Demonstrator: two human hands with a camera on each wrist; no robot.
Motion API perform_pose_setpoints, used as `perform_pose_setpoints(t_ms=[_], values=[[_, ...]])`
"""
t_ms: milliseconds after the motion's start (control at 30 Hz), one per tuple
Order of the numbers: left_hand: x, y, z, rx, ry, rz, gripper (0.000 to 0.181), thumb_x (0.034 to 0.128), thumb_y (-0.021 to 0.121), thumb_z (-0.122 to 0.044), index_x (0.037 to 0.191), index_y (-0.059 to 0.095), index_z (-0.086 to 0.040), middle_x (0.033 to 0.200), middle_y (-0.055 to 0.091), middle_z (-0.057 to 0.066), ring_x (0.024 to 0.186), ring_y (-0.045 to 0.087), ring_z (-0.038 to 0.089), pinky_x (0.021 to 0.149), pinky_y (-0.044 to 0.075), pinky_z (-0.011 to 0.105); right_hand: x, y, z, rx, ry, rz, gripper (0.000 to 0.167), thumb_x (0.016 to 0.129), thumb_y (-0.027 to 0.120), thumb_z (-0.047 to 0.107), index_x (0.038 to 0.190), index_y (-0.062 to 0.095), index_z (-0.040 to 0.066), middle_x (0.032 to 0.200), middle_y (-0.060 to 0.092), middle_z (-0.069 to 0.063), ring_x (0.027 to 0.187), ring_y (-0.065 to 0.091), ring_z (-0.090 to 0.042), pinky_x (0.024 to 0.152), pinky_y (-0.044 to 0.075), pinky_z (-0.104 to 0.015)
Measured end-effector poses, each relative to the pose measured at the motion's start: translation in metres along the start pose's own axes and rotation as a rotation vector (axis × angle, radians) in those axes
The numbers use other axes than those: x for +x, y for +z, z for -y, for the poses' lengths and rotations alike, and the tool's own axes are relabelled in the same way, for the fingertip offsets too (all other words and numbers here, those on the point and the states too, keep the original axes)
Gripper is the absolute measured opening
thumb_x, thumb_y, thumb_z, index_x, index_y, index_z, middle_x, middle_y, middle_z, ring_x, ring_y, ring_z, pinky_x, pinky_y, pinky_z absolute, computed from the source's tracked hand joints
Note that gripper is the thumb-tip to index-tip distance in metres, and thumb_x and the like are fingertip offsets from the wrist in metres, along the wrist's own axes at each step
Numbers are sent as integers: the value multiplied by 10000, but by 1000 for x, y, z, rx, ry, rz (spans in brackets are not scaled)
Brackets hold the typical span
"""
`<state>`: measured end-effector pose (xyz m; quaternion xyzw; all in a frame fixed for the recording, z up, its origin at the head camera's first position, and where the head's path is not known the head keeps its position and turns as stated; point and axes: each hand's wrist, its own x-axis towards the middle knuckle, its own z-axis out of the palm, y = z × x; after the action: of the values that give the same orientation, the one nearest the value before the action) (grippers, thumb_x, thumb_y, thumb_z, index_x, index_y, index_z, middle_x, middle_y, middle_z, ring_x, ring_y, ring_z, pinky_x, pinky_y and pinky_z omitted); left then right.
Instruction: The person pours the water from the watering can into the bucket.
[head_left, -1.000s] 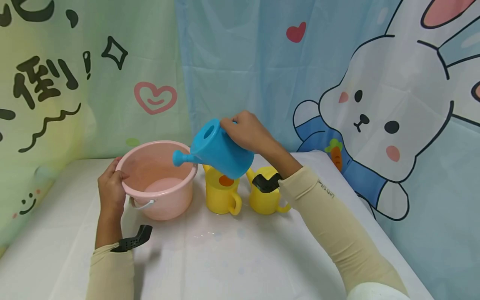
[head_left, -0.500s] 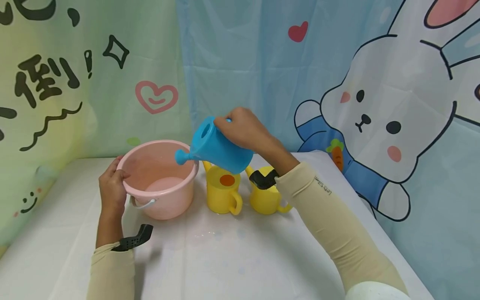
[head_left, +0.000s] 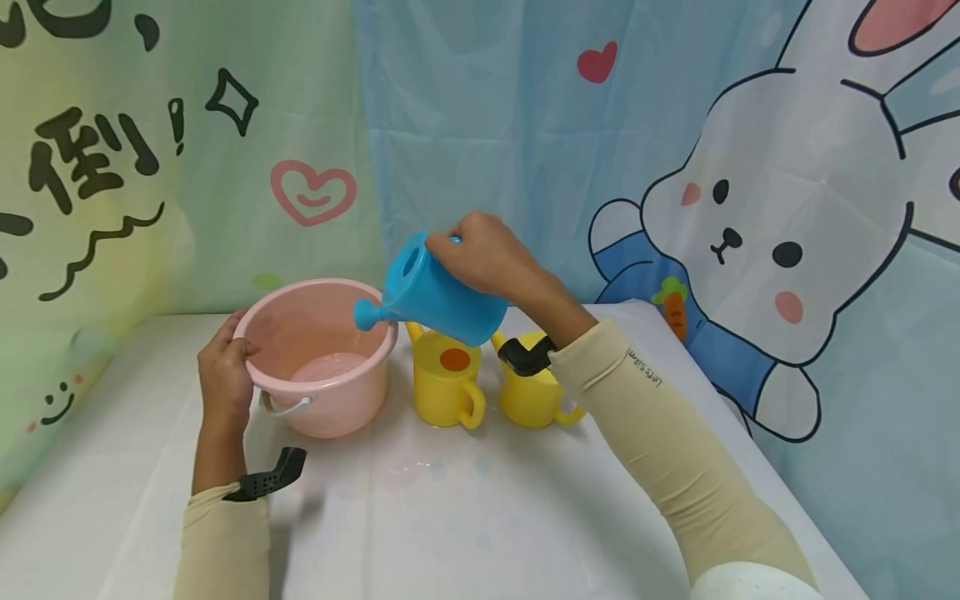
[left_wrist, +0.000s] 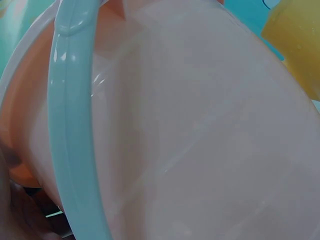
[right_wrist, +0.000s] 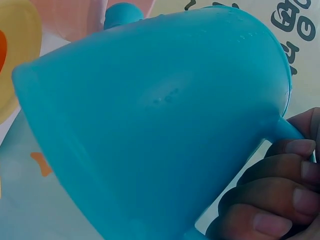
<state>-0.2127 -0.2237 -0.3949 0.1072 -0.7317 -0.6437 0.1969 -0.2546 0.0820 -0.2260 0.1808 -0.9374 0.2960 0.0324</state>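
Observation:
A pink bucket (head_left: 330,408) stands on the white-covered table, its white handle hanging down at the front. My left hand (head_left: 225,367) grips the bucket's left rim, thumb over the inner side. My right hand (head_left: 491,258) is curled round the handle of a blue watering can (head_left: 450,300), tilted with its spout over the bucket's right rim. In the right wrist view, droplets cling to the side of the watering can (right_wrist: 150,110), and the fingers (right_wrist: 280,195) wrap its handle. The bucket wall (left_wrist: 210,120) fills most of the left wrist view.
Two yellow watering cans stand right of the bucket: one with an orange dot (head_left: 442,392), the other (head_left: 528,404) partly behind the right wrist. Small water drops (head_left: 411,468) lie on the white cloth (head_left: 450,533). A printed curtain (head_left: 465,125) hangs behind the table.
The blue watering can has tipped a little further and risen slightly with my right hand, its spout edging right. My left hand and the bucket hold their place.

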Motion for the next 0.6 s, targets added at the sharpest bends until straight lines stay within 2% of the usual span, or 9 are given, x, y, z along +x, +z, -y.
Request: perform_pose_setpoints(t_ms=[600], values=[[0, 0, 0, -12, -9, 4, 551, 946, 320, -96, 1492, 396, -94, 1527, 374, 33, 1393, 347, 224, 1099, 321, 361, 1, 1, 3, -16, -1, 3, 481, 945, 460, 310, 524, 307, 135, 535, 200, -5, 454, 196, -154, 449, 159, -296]])
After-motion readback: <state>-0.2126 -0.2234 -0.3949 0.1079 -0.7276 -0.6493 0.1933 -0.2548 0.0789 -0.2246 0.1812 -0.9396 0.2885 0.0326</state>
